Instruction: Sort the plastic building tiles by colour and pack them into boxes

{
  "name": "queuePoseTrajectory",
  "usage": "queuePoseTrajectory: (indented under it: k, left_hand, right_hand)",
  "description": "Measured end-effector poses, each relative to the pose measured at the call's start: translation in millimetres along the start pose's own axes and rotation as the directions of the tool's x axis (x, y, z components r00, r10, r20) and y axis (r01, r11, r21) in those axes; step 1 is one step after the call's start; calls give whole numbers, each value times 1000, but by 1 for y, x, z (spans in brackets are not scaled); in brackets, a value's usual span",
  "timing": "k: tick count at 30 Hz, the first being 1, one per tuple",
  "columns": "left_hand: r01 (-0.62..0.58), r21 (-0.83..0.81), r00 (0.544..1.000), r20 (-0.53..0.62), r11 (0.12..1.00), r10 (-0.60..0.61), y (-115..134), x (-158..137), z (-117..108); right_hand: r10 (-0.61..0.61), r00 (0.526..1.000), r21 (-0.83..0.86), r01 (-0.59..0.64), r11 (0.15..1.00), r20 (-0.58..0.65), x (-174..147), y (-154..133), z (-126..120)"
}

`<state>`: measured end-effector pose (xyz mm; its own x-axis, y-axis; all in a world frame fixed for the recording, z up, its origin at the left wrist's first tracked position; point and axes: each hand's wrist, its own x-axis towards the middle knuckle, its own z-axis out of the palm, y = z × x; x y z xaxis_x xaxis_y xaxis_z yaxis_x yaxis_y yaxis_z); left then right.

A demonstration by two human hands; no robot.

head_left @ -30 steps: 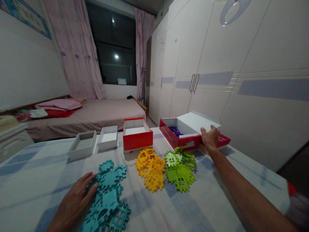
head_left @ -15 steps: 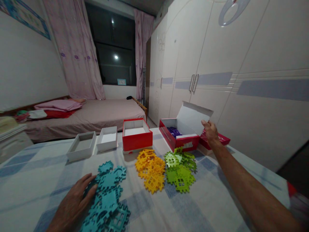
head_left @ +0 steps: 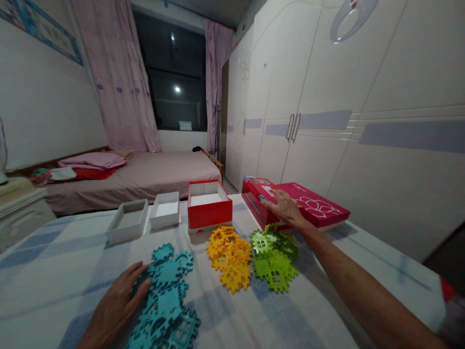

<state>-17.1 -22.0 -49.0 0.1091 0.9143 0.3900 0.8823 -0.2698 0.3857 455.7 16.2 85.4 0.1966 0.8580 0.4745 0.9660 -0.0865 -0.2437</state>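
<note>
My left hand (head_left: 118, 300) lies at the left side of the teal interlocking plastic pieces (head_left: 167, 298), its fingers outstretched and touching the pile. My right hand (head_left: 285, 206) presses down with stretched fingers on the lowered lid of a red cardboard box (head_left: 250, 201); the inside of that box is hidden. Before it lies a heap of lime-green pieces (head_left: 274, 264). Yellow pieces (head_left: 230, 257) form another heap between the green and the teal ones.
Two shallow white trays, one grey-white (head_left: 127, 220) and one narrower (head_left: 164, 209), stand at the back left beside an open red box (head_left: 209, 213). A flat crimson box (head_left: 316, 203) lies at the right. Beyond are a bed (head_left: 163, 167) and a wardrobe (head_left: 279, 87).
The lid of the red box, upright before with purple pieces showing inside, is now down. My right hand has moved left and lies on it. My left hand stays by the teal pieces.
</note>
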Motion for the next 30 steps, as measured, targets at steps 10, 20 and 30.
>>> queuePoseTrajectory:
  k: [10,20,30]
  left_hand:
    - [-3,-36,999,-32,999,2,0,-2,1]
    - [7,-40,1000,-10,999,-7,1,-2,1]
    - [-1,-20,1000,-18,1000,1,2,-4,1]
  right_hand:
    - [150,976,-228,-112,967,159,4,-26,5]
    - [110,964,-221,-55,974,241,5,-27,5]
    - [306,915,-184,-263,947,264,63,-39,21]
